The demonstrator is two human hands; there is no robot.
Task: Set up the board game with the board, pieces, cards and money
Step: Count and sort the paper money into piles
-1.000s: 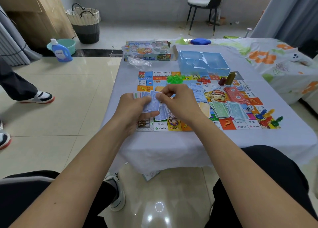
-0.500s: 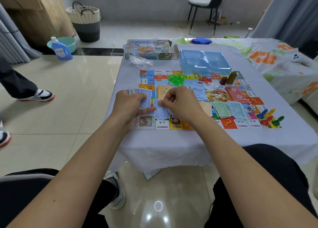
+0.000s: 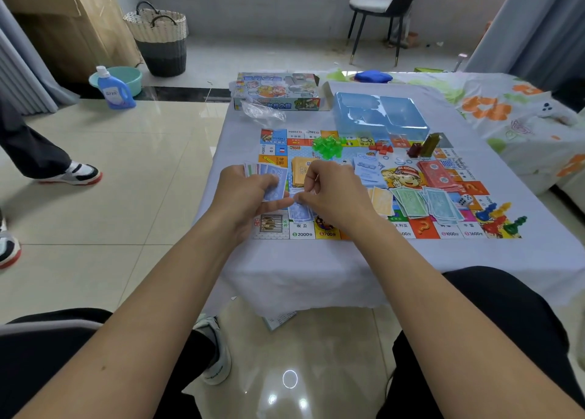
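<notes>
The colourful game board (image 3: 424, 228) lies flat on a white-covered table. My left hand (image 3: 243, 194) grips a fanned stack of paper money (image 3: 269, 178) above the board's left side. My right hand (image 3: 329, 194) pinches a blue note (image 3: 299, 211) over the blue pile by the board's near edge. Orange cards (image 3: 299, 170), pale blue cards (image 3: 365, 170), red notes (image 3: 438, 173), green notes (image 3: 410, 205) and blue-green notes (image 3: 441, 206) lie on the board. Green houses (image 3: 327, 145), red houses (image 3: 381, 148), a die (image 3: 464, 200) and coloured pawns (image 3: 500, 217) also sit there.
The game box (image 3: 278, 91), a crumpled plastic bag (image 3: 259, 111) and a blue plastic tray (image 3: 380, 115) sit at the table's far end. A flowered cloth (image 3: 493, 105) covers furniture to the right. Another person's shoe (image 3: 79, 173) stands on the tiled floor at left.
Both hands dropped lower toward the board's near-left part, and my right hand drew a blue note away from the stack down onto the blue pile.
</notes>
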